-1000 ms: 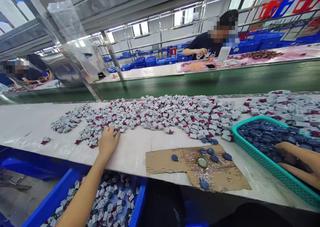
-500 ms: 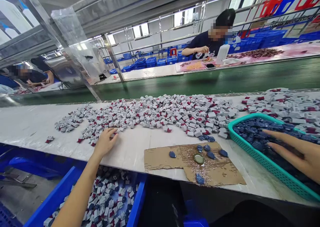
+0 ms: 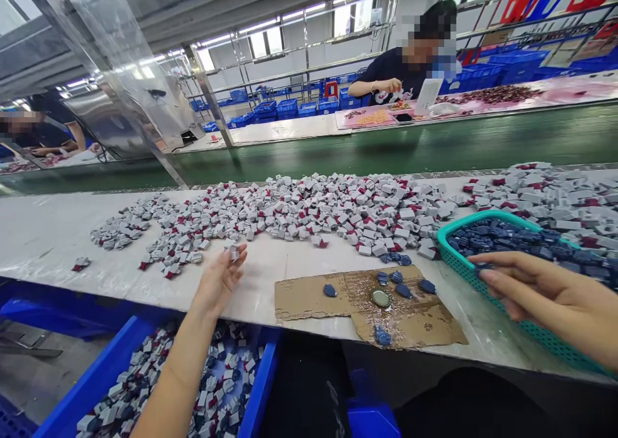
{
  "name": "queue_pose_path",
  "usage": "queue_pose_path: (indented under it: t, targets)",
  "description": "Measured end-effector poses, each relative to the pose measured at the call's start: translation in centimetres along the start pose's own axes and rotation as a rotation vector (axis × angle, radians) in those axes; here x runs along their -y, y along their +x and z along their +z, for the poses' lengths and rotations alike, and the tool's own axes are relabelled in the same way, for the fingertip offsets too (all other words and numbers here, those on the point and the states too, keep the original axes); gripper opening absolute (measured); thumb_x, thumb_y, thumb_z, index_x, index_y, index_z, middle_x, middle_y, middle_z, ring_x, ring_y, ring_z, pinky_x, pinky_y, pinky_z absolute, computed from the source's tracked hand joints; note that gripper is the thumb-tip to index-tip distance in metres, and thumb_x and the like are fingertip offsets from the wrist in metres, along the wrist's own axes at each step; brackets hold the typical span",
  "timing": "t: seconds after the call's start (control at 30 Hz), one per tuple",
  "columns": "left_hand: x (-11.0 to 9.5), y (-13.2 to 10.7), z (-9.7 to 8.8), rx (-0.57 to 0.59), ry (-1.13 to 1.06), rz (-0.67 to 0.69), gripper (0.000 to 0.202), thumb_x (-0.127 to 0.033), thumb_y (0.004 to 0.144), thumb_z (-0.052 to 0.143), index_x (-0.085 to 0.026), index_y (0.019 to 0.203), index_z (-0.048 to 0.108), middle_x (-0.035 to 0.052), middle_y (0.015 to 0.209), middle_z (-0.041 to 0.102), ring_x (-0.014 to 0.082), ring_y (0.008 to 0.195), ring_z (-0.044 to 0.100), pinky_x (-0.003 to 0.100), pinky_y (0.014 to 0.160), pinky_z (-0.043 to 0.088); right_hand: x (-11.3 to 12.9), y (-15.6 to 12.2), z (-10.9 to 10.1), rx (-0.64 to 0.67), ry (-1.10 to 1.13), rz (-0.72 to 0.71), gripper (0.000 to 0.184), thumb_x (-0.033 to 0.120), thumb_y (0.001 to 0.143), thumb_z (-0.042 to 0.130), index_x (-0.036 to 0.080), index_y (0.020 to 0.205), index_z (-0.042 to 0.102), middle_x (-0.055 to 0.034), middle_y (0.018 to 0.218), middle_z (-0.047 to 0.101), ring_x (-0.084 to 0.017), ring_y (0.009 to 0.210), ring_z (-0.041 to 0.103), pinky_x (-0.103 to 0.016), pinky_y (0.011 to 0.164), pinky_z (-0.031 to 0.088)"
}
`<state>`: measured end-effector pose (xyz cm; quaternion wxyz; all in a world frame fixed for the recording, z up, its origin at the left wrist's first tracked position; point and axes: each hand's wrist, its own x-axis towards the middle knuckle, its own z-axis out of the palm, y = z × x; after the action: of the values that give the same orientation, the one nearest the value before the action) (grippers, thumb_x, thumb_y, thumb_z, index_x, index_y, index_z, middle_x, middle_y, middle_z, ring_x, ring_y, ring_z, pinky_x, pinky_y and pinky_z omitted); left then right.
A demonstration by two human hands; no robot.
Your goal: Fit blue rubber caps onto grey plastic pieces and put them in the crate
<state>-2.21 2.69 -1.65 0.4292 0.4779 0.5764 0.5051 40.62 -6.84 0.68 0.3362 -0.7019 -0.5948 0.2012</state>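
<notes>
My left hand (image 3: 223, 278) is closed on a small grey plastic piece (image 3: 234, 254), held just in front of a long heap of grey and dark red pieces (image 3: 309, 206). At the right, my right hand (image 3: 535, 290) pinches a small dark blue plastic piece (image 3: 484, 267) over the near rim of a green basket (image 3: 463, 276). Many dark blue pieces (image 3: 502, 238) fill the basket. Between my hands lies a cardboard sheet (image 3: 309, 296) with a wet-looking patch, a round metal cap (image 3: 381, 298) and several loose blue pieces.
Below the table edge, a blue bin (image 3: 261, 386) holds grey, red and blue pieces. Beyond the heap runs a green conveyor belt (image 3: 290, 158). A co-worker (image 3: 386, 80) sits across it beside a white bottle (image 3: 427, 96). A metal post (image 3: 207, 93) rises at left.
My left hand has picked up a grey piece and moved slightly right. My right hand has come out of the basket leftward with a blue piece. The camera view has shifted slightly.
</notes>
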Motion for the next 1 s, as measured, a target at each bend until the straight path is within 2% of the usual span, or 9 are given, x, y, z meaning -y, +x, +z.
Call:
queue_pose_path:
  t: [0.07,0.13,0.2,0.23,0.37,0.53,0.63,0.77,1.0]
  targets:
    - [-0.5,-1.5,2.0,0.066,-0.180,-0.055,0.039,-0.050,0.068,0.063,-0.022,0.095,0.061,0.0066,0.115,0.061,0.0192,0.101,0.059,0.026,0.071,0.052,1.9,-0.1,1.5,0.202,0.177,0.050,0.041,0.061,0.073,0.055,0.026,0.093,0.059,-0.0059,0.064,0.061,-0.016,0.052,0.057,-0.025,0.046,0.046]
    - [-0.7,-2.7,3.9,0.103,-0.317,-0.099,0.039,-0.048,0.063,0.070,-0.026,0.094,0.063,0.0018,0.110,0.063,0.0160,0.098,0.059,0.025,0.076,0.052,3.5,-0.3,2.9,0.319,0.329,0.066,0.041,0.059,0.075,0.054,0.023,0.094,0.057,-0.0088,0.083,0.064,-0.021,0.071,0.063,-0.026,0.052,0.050]
    - [-0.7,-3.7,5.4,0.111,-0.398,-0.139,0.037,-0.045,0.059,0.075,-0.028,0.090,0.066,-0.0024,0.095,0.066,0.0102,0.084,0.061,0.018,0.068,0.051,4.8,-0.5,4.2,0.392,0.393,0.052,0.038,0.055,0.078,0.051,0.021,0.097,0.054,-0.0094,0.093,0.063,-0.023,0.083,0.063,-0.027,0.057,0.052]
    - [-0.6,-4.1,6.0,0.113,-0.420,-0.158,0.036,-0.043,0.057,0.077,-0.027,0.087,0.067,-0.0038,0.087,0.066,0.0077,0.077,0.060,0.014,0.063,0.050,5.3,-0.5,4.7,0.418,0.373,0.029,0.035,0.051,0.081,0.048,0.020,0.097,0.053,-0.0084,0.089,0.062,-0.022,0.080,0.063,-0.027,0.056,0.052]
    - [-0.2,-5.9,8.0,0.182,-0.425,-0.247,0.031,-0.036,0.054,0.081,-0.020,0.079,0.071,-0.0018,0.075,0.066,0.0071,0.066,0.058,0.012,0.053,0.049,6.4,-0.1,5.7,0.388,-0.040,-0.143,0.022,0.032,0.087,0.042,0.017,0.102,0.047,0.0004,0.065,0.055,-0.014,0.057,0.055,-0.023,0.050,0.041]
    - [-0.4,-8.2,9.7,0.280,-0.398,-0.319,0.029,-0.030,0.055,0.081,-0.017,0.079,0.072,0.0016,0.074,0.068,0.0107,0.066,0.059,0.016,0.053,0.051,7.3,0.8,6.4,0.534,-0.525,-0.290,0.007,0.021,0.088,0.045,0.017,0.084,0.049,-0.0002,0.070,0.059,-0.012,0.065,0.056,-0.020,0.056,0.036]
    - [-0.6,-8.8,10.3,0.303,-0.399,-0.345,0.027,-0.029,0.056,0.081,-0.017,0.078,0.072,0.0013,0.074,0.069,0.0114,0.068,0.060,0.017,0.055,0.052,7.7,1.2,7.2,0.604,-0.643,-0.317,0.009,0.018,0.087,0.048,0.016,0.081,0.054,-0.0050,0.073,0.062,-0.017,0.067,0.059,-0.023,0.053,0.032]
    - [-0.8,-8.9,10.5,0.298,-0.405,-0.360,0.026,-0.029,0.057,0.080,-0.019,0.080,0.072,0.0014,0.079,0.071,0.0128,0.074,0.062,0.018,0.058,0.052,8.4,1.5,8.2,0.642,-0.795,-0.337,0.013,0.013,0.087,0.045,0.012,0.091,0.057,-0.0123,0.078,0.064,-0.024,0.070,0.061,-0.025,0.050,0.030]
    - [-0.6,-8.7,9.6,0.305,-0.360,-0.298,0.027,-0.028,0.057,0.079,-0.019,0.081,0.072,0.0039,0.079,0.072,0.0173,0.076,0.065,0.022,0.063,0.054,9.0,2.1,8.1,0.649,-0.813,-0.383,0.014,0.007,0.082,0.047,0.011,0.087,0.059,-0.0137,0.075,0.064,-0.024,0.069,0.061,-0.025,0.051,0.033]
